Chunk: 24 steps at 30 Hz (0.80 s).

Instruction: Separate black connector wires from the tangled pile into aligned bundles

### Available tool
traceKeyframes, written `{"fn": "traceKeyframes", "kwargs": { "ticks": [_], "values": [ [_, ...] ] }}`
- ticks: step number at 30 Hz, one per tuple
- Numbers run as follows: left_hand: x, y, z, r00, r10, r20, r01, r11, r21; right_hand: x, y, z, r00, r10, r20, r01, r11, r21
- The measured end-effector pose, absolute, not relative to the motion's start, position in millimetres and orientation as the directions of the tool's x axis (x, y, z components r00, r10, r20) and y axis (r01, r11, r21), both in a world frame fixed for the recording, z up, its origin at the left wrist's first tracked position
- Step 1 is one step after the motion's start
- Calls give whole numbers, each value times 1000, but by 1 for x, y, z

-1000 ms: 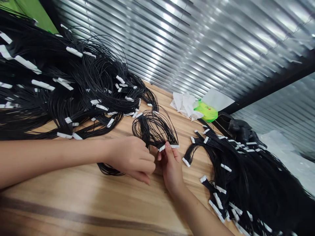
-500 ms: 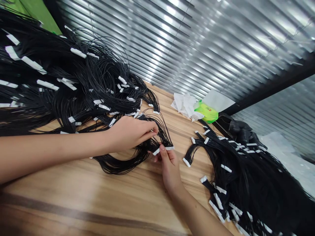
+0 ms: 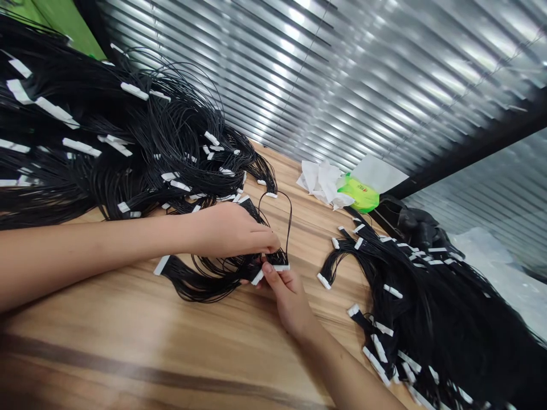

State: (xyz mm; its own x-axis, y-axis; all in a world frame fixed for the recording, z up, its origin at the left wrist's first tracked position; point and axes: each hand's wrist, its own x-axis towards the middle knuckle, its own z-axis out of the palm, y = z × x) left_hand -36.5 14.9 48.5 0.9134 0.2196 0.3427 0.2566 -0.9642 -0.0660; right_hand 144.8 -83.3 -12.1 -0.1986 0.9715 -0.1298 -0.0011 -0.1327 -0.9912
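My right hand (image 3: 290, 299) grips the white connectors at one end of a black wire harness (image 3: 200, 285), its thumb pressed on top. Two white connector ends show at these fingers, one on each side of the thumb. Just above, my left hand (image 3: 239, 230) reaches across from the left, fingers closed on the black wires close to the connectors. Its fingertips are partly hidden. A thin loop of wire (image 3: 291, 213) stands up beyond the left fingers. At the harness's other side, a white connector (image 3: 161, 265) lies on the wooden table (image 3: 171, 347).
A large heap of black harnesses (image 3: 171, 131) with white connectors fills the left. Another pile (image 3: 436, 319) lies on the right. Crumpled white paper (image 3: 322, 182) and a bright green packet (image 3: 359, 195) lie at the back, before a corrugated metal wall (image 3: 299, 68).
Both hands have shifted slightly: the right moved left and down with the connectors, the left down onto the wires. A wire loop now stands up, and the left-lying connector has come into view.
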Motion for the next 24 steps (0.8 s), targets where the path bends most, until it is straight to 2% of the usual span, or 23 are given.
{"fn": "traceKeyframes", "kwargs": {
  "ticks": [5,8,13,18,24],
  "values": [
    [-35,13,47,886,182,426,281,-942,-183,144,-81,-8,-152,978,-140,-8,-143,-990],
    [-34,12,47,870,171,463,294,-933,-208,143,-82,-6,-141,977,-158,-9,-161,-987],
    [-31,8,47,841,176,512,297,-941,-164,143,-81,-8,-119,981,-153,-17,-156,-988],
    [-31,6,48,772,329,544,419,-907,-45,143,-81,-7,-97,982,-161,-31,-164,-986],
    [-36,9,54,767,298,569,403,-913,-65,143,-82,-6,-125,979,-164,-17,-167,-986]
  ]
}}
